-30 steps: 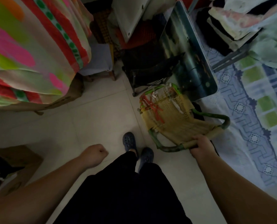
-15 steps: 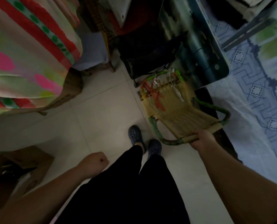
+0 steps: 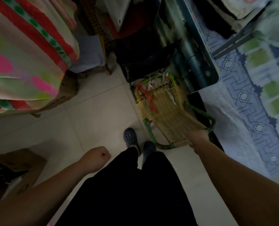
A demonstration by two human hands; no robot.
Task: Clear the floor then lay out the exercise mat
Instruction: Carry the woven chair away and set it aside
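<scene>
A small woven chair (image 3: 169, 113) with a green metal frame and red cords stands tilted on the pale tiled floor (image 3: 93, 115), close to the bed's edge. My right hand (image 3: 198, 138) is closed on the near top edge of its woven back. My left hand (image 3: 97, 156) hangs as an empty fist to the left of my legs, apart from everything. No exercise mat is in view.
A bed with a blue patterned sheet (image 3: 249, 103) fills the right. A dark glossy board (image 3: 194, 51) leans beyond the chair, with black clutter (image 3: 140, 51) beside it. Bright striped bedding (image 3: 21, 54) lies over a cardboard box at left. Another box (image 3: 19, 170) sits bottom left.
The woven chair has shifted away from me towards the dark board, with my right hand still on its back. My feet have stepped forward a little. The left fist stays as it was.
</scene>
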